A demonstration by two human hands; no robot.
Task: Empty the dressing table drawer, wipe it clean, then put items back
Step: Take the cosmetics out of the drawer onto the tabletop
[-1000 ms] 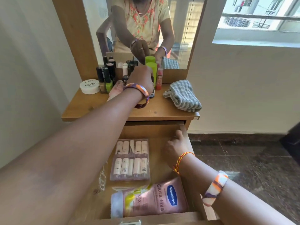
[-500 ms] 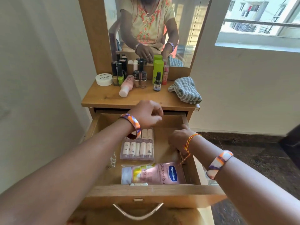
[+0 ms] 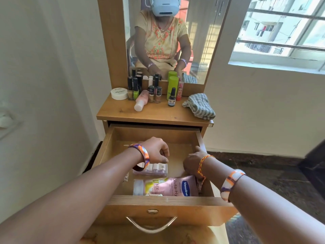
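The wooden drawer (image 3: 163,206) is pulled out below the dressing table top (image 3: 158,115). In it lie a clear plastic case of small tubes (image 3: 154,170) and, nearer the front, a pink Vaseline tube (image 3: 172,186). My left hand (image 3: 155,151) is down on the far end of the case, with curled fingers and thumb pinching it and hiding that end. My right hand (image 3: 192,162) rests inside the drawer against its right wall with the thumb straight. Its fingers are hidden.
On the table top stand several nail polish bottles (image 3: 154,94), a green can (image 3: 172,87), a dropper bottle (image 3: 172,99), a white jar (image 3: 119,93), a pink bottle lying down (image 3: 140,101) and a striped grey cloth (image 3: 199,106). A mirror (image 3: 167,41) stands behind and a wall is at the left.
My left hand came back from the bottles on the table top and dropped into the drawer onto the clear case. The view pulled back and up. My right hand stayed at the drawer's right wall.
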